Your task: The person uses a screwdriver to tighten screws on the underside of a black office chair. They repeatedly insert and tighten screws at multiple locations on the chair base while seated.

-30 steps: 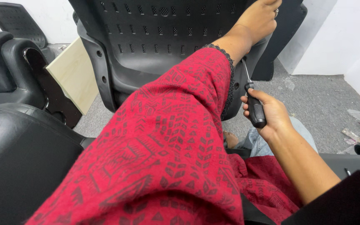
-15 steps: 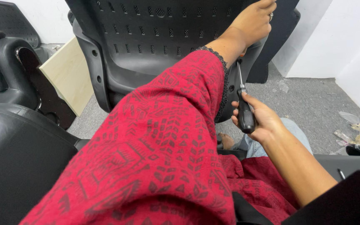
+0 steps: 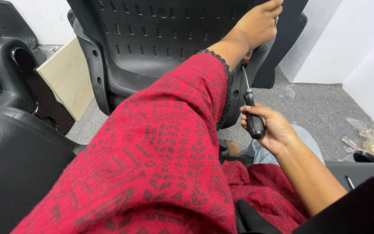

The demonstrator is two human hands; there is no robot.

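My left hand [image 3: 259,22] rests on the edge of a black plastic chair shell [image 3: 152,47] with rows of small slots, its fingers curled over the rim; my red patterned sleeve [image 3: 165,143] runs across the middle of the view. My right hand [image 3: 270,126] grips the black handle of a screwdriver [image 3: 252,113]. The metal shaft points up toward the chair's lower edge, just under my left wrist. The tip is hidden behind the sleeve's lace cuff.
A pale wooden board [image 3: 68,78] leans at the left beside black padded chair parts [image 3: 9,143]. Grey carpet [image 3: 317,104] lies at the right, with plastic wrappers [image 3: 364,134] near a white wall [image 3: 351,43]. A dark panel [image 3: 360,173] sits at the lower right.
My right hand has raised the screwdriver and brought it left, closer to the chair's edge under my left wrist. The left hand has stayed on the rim.
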